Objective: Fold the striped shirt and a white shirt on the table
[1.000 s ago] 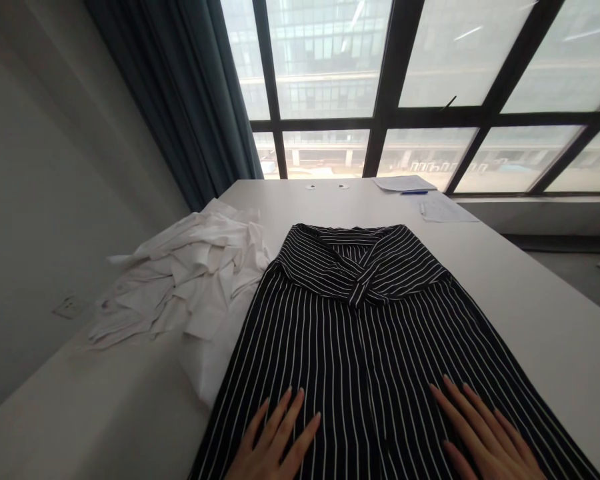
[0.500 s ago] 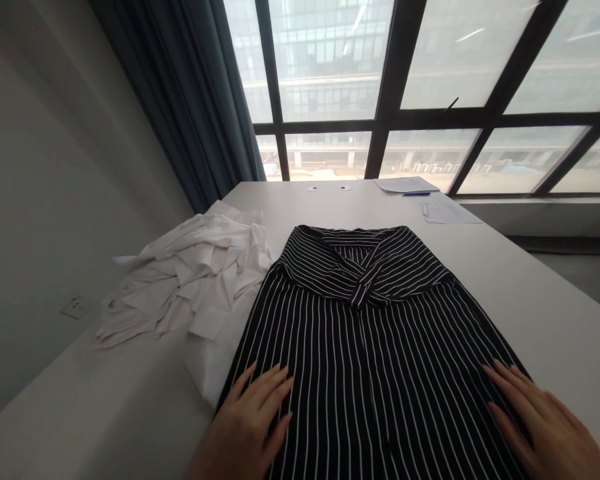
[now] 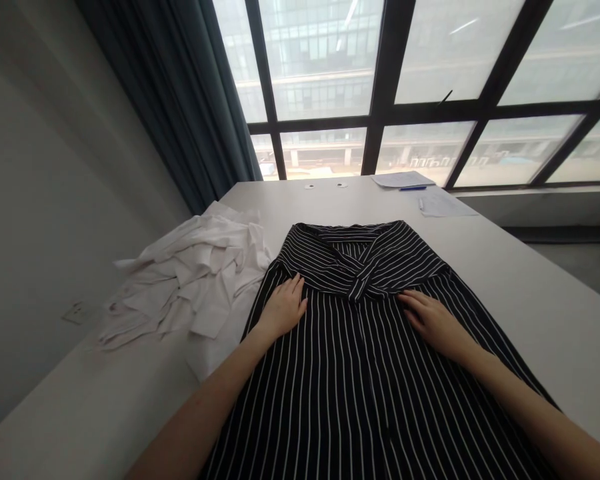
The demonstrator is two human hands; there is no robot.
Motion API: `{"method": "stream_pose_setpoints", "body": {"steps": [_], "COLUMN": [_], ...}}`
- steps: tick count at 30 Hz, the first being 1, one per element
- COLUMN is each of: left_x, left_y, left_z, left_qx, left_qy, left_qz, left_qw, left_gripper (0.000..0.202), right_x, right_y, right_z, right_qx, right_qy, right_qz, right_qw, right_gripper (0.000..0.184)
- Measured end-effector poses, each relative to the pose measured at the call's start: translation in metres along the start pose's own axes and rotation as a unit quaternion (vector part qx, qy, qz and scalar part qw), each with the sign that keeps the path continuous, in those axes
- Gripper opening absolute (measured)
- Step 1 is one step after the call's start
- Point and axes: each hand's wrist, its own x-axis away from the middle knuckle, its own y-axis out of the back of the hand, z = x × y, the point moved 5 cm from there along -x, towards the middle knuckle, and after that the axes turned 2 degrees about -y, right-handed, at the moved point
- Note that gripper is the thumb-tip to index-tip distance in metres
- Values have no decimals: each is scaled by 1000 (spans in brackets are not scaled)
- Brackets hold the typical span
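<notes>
A black garment with white stripes (image 3: 350, 373), which looks like a skirt or wide trousers, lies spread on the white table, waist end away from me. Its wide waistband has a knotted tie (image 3: 363, 277) in the middle. My left hand (image 3: 284, 307) rests flat on the cloth at the left, fingertips at the waistband's lower edge. On the right, my right hand (image 3: 433, 320) lies with fingers stretched out just below that same edge. Neither hand grips the fabric. The garment's lower end runs out of view at the bottom.
Crumpled white cloth (image 3: 200, 267) is heaped on the table (image 3: 510, 287) to the left, against the garment's side. Papers (image 3: 405, 179) and a blue pen (image 3: 413, 189) lie at the far end. A dark curtain (image 3: 180, 87) and windows stand behind; a wall socket (image 3: 76, 313) is at left.
Both hands have slid forward along the garment, from its lower part up to the waistband, and have come closer together. The view has shifted slightly.
</notes>
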Motion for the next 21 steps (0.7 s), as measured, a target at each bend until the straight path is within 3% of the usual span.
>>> {"method": "stream_pose_setpoints", "body": {"steps": [3, 6, 9, 13, 21], "left_x": [6, 10, 11, 13, 14], "left_y": [-2, 3, 8, 9, 3], "left_z": [2, 3, 4, 9, 18], "left_qx": [17, 35, 22, -25, -65], "left_qy": [15, 35, 45, 52, 67], "left_qz": [-61, -96, -93, -73, -41], "left_qw": [998, 994, 994, 996, 995], "left_gripper": [46, 31, 24, 36, 48], "right_x": [2, 4, 5, 7, 21], "right_y": [-8, -10, -9, -8, 1], "right_z": [-7, -8, -9, -17, -68], "right_qx": [-7, -6, -1, 12, 71], "right_qy": [-7, -12, -24, -61, -185], "right_qz": [-12, -7, 1, 19, 31], "right_qw": [1000, 1000, 1000, 998, 980], "right_gripper": [42, 43, 44, 47, 54]}}
